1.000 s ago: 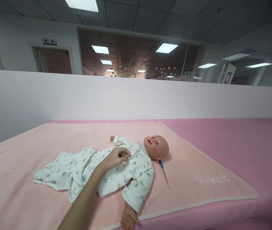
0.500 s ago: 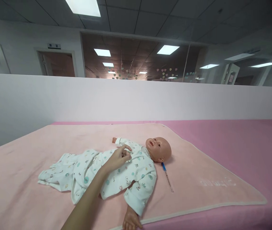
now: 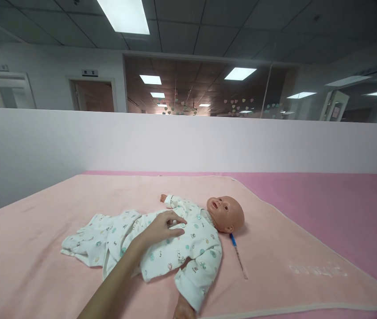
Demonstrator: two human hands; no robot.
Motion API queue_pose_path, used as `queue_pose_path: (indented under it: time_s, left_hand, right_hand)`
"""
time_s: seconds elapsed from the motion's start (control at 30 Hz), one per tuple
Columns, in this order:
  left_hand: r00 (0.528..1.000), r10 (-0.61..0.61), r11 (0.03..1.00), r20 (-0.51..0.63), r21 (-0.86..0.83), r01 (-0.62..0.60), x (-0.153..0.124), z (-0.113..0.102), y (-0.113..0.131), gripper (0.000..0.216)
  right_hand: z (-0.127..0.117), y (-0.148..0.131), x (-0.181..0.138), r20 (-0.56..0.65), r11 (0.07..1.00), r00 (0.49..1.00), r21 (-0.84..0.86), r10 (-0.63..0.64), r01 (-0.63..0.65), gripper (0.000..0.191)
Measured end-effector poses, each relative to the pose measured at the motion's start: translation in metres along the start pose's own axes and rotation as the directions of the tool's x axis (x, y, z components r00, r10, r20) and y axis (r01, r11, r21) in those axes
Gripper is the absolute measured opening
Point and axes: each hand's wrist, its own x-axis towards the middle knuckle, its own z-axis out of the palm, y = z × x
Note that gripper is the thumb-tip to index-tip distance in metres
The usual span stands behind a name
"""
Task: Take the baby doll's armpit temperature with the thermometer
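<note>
A baby doll (image 3: 225, 214) lies on its back on a pale pink blanket (image 3: 275, 248), head to the right. It wears a white printed garment (image 3: 162, 248). My left hand (image 3: 163, 227) reaches in from the lower left and rests on the doll's chest. Its fingers are bent and pinched on the garment's front by a small button. A thin thermometer with a blue end (image 3: 238, 256) lies on the blanket just right of the doll's shoulder. The doll's near hand (image 3: 183, 310) sticks out of its sleeve at the blanket's front edge. My right hand is out of sight.
The blanket covers a pink padded table (image 3: 341, 208). A low white partition wall (image 3: 188, 141) runs along its far side, with glass and doorways behind it.
The view has swung a little, so the doll sits lower and further right. My left hand stays on the doll's chest; its fingers have stretched out somewhat over the fabric.
</note>
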Motion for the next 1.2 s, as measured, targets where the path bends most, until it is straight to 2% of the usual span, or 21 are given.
queue_pose_path:
  time_s: [0.13, 0.2, 0.3, 0.4, 0.53, 0.63, 0.7, 0.77, 0.8, 0.87, 0.93, 1.03, 1.1, 1.2]
  left_hand:
    - [0.998, -0.048, 0.998, 0.036, -0.027, 0.049, -0.007, -0.008, -0.005, 0.039]
    - [0.995, -0.074, 0.996, 0.064, -0.048, 0.077, -0.01, -0.013, -0.01, 0.04]
    - [0.989, -0.107, 0.989, 0.106, -0.088, 0.116, -0.014, -0.023, -0.017, 0.038]
    - [0.982, -0.102, 0.989, 0.156, -0.086, 0.117, -0.019, -0.03, -0.021, 0.034]
    - [0.984, -0.083, 0.996, 0.157, -0.022, 0.087, -0.024, -0.033, -0.015, 0.032]
    - [0.995, -0.049, 0.994, 0.091, 0.105, 0.039, -0.029, -0.03, -0.005, 0.033]
    - [0.997, -0.017, 0.986, 0.074, 0.168, 0.004, -0.032, -0.028, -0.001, 0.032]
    - [0.997, 0.006, 0.984, 0.075, 0.18, -0.019, -0.033, -0.027, -0.001, 0.028]
    - [0.997, 0.013, 0.986, 0.079, 0.163, -0.026, -0.032, -0.026, -0.002, 0.024]
    - [0.996, 0.021, 0.996, 0.082, 0.089, -0.028, -0.031, -0.027, -0.005, 0.018]
    - [0.996, 0.012, 1.0, 0.093, -0.004, -0.012, -0.03, -0.028, -0.009, 0.018]
    - [0.992, -0.021, 0.997, 0.123, -0.074, 0.03, -0.029, -0.031, -0.012, 0.021]
    - [0.991, -0.037, 0.997, 0.126, -0.066, 0.045, -0.029, -0.033, -0.012, 0.022]
    - [0.995, -0.042, 0.999, 0.09, -0.009, 0.043, -0.03, -0.032, -0.01, 0.019]
  right_hand:
    - [0.031, -0.057, -0.012, -0.021, 0.997, 0.998, 0.041, 0.062, -0.062, 0.039]
    - [0.039, -0.071, -0.021, -0.007, 0.997, 0.997, 0.037, 0.072, -0.072, 0.037]
    - [0.04, -0.075, -0.03, 0.01, 0.996, 0.997, 0.027, 0.083, -0.083, 0.036]
    - [0.026, -0.064, -0.025, 0.016, 0.995, 0.996, 0.022, 0.092, -0.092, 0.035]
    - [-0.001, -0.038, 0.012, 0.027, 0.997, 0.997, 0.046, 0.066, -0.067, 0.04]
    - [-0.007, -0.017, 0.038, 0.128, 0.983, 0.986, 0.157, -0.11, 0.09, 0.048]
    - [-0.009, 0.002, 0.04, 0.244, 0.938, 0.93, 0.279, -0.275, 0.204, 0.048]
    - [-0.015, 0.029, 0.027, 0.276, 0.895, 0.891, 0.37, -0.361, 0.248, 0.043]
    - [-0.02, 0.044, 0.016, 0.226, 0.884, 0.904, 0.389, -0.363, 0.258, 0.041]
    - [-0.029, 0.072, -0.005, 0.007, 0.849, 0.935, 0.422, -0.355, 0.319, 0.038]
    - [-0.029, 0.088, -0.018, -0.198, 0.816, 0.93, 0.447, -0.31, 0.367, 0.041]
    - [-0.011, 0.083, -0.015, -0.427, 0.871, 0.901, 0.413, -0.073, 0.266, 0.043]
    - [0.002, 0.073, -0.007, -0.452, 0.925, 0.892, 0.341, 0.002, 0.17, 0.043]
    - [0.004, 0.074, -0.007, -0.386, 0.946, 0.918, 0.258, -0.085, 0.196, 0.044]
